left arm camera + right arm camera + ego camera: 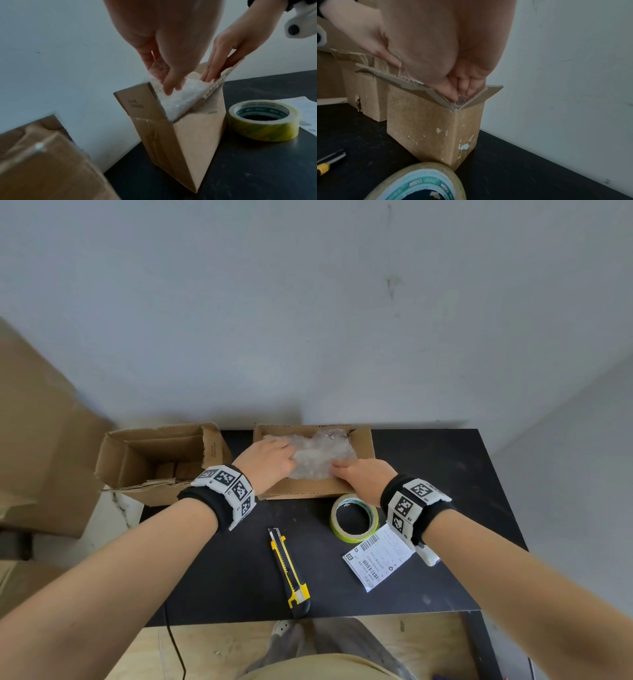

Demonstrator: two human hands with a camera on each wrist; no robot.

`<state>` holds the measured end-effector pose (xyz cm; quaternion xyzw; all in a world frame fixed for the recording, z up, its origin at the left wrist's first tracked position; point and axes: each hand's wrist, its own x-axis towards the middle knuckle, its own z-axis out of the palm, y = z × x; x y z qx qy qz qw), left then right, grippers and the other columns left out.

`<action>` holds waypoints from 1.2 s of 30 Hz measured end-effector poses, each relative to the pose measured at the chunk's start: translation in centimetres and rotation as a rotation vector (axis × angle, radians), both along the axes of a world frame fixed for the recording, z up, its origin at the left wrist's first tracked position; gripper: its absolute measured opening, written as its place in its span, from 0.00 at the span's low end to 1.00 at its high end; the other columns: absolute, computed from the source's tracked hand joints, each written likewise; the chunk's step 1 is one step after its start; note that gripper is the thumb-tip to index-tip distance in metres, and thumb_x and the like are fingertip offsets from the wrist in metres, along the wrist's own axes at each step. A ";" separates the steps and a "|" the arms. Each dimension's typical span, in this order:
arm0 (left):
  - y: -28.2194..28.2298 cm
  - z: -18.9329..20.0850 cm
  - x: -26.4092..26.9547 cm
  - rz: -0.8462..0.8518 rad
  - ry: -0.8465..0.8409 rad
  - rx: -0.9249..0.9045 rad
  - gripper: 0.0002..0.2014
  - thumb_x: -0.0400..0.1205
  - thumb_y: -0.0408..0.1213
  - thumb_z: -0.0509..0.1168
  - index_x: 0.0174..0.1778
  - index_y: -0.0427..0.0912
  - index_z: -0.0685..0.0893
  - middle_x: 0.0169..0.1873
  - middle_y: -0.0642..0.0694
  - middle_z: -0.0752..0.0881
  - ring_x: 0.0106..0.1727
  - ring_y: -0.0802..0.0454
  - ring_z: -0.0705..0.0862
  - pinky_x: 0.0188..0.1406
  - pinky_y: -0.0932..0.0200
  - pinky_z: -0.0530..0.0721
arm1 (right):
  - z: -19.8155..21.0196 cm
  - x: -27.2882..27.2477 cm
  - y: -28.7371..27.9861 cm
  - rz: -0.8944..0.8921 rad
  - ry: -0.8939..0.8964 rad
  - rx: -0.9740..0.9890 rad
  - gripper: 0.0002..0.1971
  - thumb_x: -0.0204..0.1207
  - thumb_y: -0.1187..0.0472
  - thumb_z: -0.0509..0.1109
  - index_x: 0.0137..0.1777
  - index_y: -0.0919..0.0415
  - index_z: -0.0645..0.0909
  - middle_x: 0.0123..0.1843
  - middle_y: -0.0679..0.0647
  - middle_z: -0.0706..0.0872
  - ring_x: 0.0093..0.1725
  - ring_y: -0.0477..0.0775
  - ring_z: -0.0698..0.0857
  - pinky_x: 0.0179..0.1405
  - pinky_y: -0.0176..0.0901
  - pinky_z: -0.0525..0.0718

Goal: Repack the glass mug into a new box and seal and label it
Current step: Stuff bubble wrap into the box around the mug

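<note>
A person is standing at a dark table (445, 474), both hands reaching down into an open cardboard box (363, 446) at the table's far edge. Inside the box is lying a bundle of bubble wrap (318, 457); the glass mug itself is not showing, and is probably inside that wrap. The left hand (270, 462) is resting on the bundle's left side with fingers fairly straight, gripping nothing. The right hand (363, 475) is pressing the wrap's right side, fingers extended downward, nothing clasped. The wrap is looking soft and springy, its contents likely fragile and somewhat heavy, so cradling the whole bundle from both sides seems safest. Near the person are lying a tape roll (354, 518), a utility knife (287, 566) and a printed label (376, 559). Another open box (150, 463) is standing to the left.
</note>
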<state>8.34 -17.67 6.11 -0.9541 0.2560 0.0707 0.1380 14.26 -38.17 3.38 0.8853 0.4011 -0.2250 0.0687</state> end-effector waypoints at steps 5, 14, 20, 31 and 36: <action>-0.2 -1.1 -0.6 0.161 0.187 0.117 0.14 0.83 0.29 0.58 0.63 0.38 0.81 0.60 0.44 0.81 0.64 0.46 0.77 0.65 0.55 0.75 | -0.1 0.0 0.4 0.000 0.058 -0.061 0.30 0.78 0.72 0.60 0.79 0.56 0.61 0.78 0.53 0.67 0.67 0.60 0.77 0.58 0.52 0.79; -1.0 -2.2 -1.0 0.368 0.315 -0.160 0.21 0.84 0.35 0.52 0.73 0.57 0.67 0.50 0.43 0.82 0.51 0.41 0.82 0.48 0.49 0.82 | 0.3 0.4 2.0 -0.221 0.011 0.229 0.22 0.77 0.72 0.60 0.71 0.59 0.73 0.71 0.58 0.74 0.62 0.62 0.81 0.60 0.51 0.81; -1.6 -2.7 -1.0 0.396 0.374 -0.253 0.20 0.87 0.38 0.48 0.75 0.59 0.65 0.47 0.43 0.83 0.42 0.44 0.81 0.46 0.50 0.83 | 0.4 1.2 3.1 -0.196 -0.213 0.297 0.23 0.75 0.73 0.63 0.70 0.61 0.71 0.67 0.57 0.74 0.67 0.57 0.75 0.49 0.50 0.82; -3.2 -4.0 -0.7 0.435 0.322 -0.209 0.18 0.86 0.55 0.39 0.72 0.70 0.61 0.60 0.39 0.77 0.54 0.37 0.82 0.44 0.52 0.80 | 0.5 1.4 3.9 -0.251 -0.188 0.094 0.23 0.78 0.64 0.65 0.73 0.55 0.67 0.67 0.62 0.70 0.65 0.62 0.75 0.46 0.50 0.79; -3.5 -4.4 -0.6 0.485 0.345 -0.200 0.19 0.85 0.57 0.39 0.72 0.69 0.61 0.66 0.37 0.73 0.55 0.38 0.81 0.43 0.51 0.79 | 0.5 1.3 4.0 -0.189 -0.289 0.124 0.17 0.76 0.65 0.64 0.65 0.62 0.74 0.69 0.63 0.68 0.70 0.63 0.69 0.62 0.54 0.74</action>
